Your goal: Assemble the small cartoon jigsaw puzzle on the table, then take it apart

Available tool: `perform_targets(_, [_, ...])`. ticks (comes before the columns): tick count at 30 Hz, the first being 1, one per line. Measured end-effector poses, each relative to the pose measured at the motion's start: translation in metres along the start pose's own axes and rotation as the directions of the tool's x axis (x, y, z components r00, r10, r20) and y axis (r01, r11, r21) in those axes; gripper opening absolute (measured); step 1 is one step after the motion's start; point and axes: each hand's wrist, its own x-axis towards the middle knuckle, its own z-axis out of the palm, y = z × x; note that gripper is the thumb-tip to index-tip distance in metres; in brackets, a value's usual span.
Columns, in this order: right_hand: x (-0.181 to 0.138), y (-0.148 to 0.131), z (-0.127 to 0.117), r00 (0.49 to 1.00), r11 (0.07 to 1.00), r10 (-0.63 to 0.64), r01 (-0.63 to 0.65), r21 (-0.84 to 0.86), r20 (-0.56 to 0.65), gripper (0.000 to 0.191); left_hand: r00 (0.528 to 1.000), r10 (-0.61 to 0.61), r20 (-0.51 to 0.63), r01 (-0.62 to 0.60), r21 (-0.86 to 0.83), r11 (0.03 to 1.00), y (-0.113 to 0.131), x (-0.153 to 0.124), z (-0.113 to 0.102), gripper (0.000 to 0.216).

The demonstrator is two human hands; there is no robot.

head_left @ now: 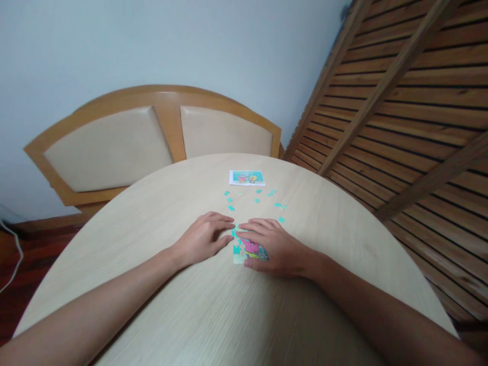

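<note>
A partly joined jigsaw puzzle (244,250) with a cartoon picture lies on the round pale wooden table (213,310). My left hand (202,239) rests flat just left of it, fingers stretched toward its top edge. My right hand (272,246) lies over the puzzle's right part, fingers flat and pointing left, fingertips pressing on pieces near the upper edge. The fingertips of both hands nearly meet. Several loose teal puzzle pieces (257,199) are scattered beyond my hands. A small reference picture card (246,177) lies farther back.
A wooden bench back with two beige cushioned panels (152,137) stands behind the table against a pale wall. A slatted wooden panel (412,101) leans at the right. A white cable (15,249) hangs at the far left above a dark wooden floor.
</note>
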Motion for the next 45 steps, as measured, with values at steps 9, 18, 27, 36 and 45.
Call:
perform_targets(9, [-0.001, -0.004, 0.003, 0.999, 0.998, -0.023, 0.021, -0.052, -0.037, 0.069, 0.995, 0.087, 0.055, -0.089, 0.039, 0.995, 0.002, 0.000, -0.004, 0.027])
perform_targets(18, [-0.002, -0.001, 0.006, 0.996, 0.997, -0.064, 0.061, -0.057, -0.065, 0.070, 0.942, 0.259, 0.215, -0.305, 0.225, 0.925, 0.002, -0.001, -0.016, 0.036])
perform_targets(27, [-0.002, 0.000, 0.002, 1.000, 1.000, -0.013, 0.013, -0.012, -0.014, 0.070, 0.923, 0.277, 0.267, -0.350, 0.284, 0.893, 0.008, 0.000, -0.021, 0.035])
perform_targets(36, [-0.002, 0.004, 0.002, 1.000, 1.000, -0.003, 0.003, 0.031, 0.001, 0.068, 0.961, 0.230, 0.156, -0.248, 0.108, 0.963, 0.000, 0.001, -0.014, 0.030])
perform_targets(45, [-0.002, 0.005, 0.002, 1.000, 0.999, -0.021, 0.021, 0.027, -0.006, 0.069, 0.994, 0.031, 0.103, -0.048, 0.167, 0.985, -0.016, 0.005, -0.001, 0.052])
